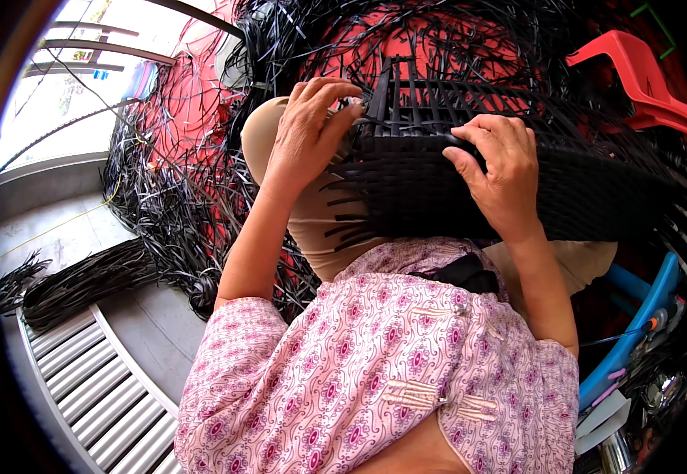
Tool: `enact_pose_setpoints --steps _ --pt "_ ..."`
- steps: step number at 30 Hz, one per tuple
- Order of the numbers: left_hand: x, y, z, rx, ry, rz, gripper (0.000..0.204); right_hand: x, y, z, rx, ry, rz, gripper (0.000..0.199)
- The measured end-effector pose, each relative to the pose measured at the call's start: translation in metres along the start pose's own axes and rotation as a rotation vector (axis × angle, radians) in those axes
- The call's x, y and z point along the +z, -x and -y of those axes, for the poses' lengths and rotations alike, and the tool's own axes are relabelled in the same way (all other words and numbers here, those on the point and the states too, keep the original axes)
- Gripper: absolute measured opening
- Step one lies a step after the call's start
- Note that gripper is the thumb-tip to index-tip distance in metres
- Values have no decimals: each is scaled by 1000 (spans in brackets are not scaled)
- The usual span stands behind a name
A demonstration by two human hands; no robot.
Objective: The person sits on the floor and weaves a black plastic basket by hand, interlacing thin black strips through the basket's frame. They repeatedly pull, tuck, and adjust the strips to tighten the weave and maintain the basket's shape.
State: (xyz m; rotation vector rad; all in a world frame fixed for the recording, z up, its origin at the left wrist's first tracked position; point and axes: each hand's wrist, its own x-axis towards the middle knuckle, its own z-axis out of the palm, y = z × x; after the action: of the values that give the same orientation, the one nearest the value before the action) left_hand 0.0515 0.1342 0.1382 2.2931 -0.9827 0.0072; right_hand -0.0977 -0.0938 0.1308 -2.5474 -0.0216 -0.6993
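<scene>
The black woven basket rests on the person's lap, its unfinished rim facing away. The left hand sits at the basket's left corner — fingers closed, pinching a black strip at the rim. The right hand lies over the basket's top edge — fingers curled, gripping the weave. Loose black strips lie heaped on the floor to the left; a red plastic chair stands at upper right.

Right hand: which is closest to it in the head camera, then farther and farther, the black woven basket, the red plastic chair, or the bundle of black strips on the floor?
From the right hand:
1. Black woven basket, directly under the hand, touching it.
2. Red plastic chair, upper right, apart from the hand.
3. Bundle of black strips, far left on the floor.
</scene>
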Motion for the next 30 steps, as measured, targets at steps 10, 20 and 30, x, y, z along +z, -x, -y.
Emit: enact_pose_setpoints --steps 10,20,30 --pt "17 -19 19 -445 291 224 33 8 -6 2 95 -100 13 16" --pt "26 -18 22 -574 804 290 21 16 -29 9 66 -67 197 26" --pt "15 -5 6 -449 1053 81 17 20 -37 13 186 -153 290 35"
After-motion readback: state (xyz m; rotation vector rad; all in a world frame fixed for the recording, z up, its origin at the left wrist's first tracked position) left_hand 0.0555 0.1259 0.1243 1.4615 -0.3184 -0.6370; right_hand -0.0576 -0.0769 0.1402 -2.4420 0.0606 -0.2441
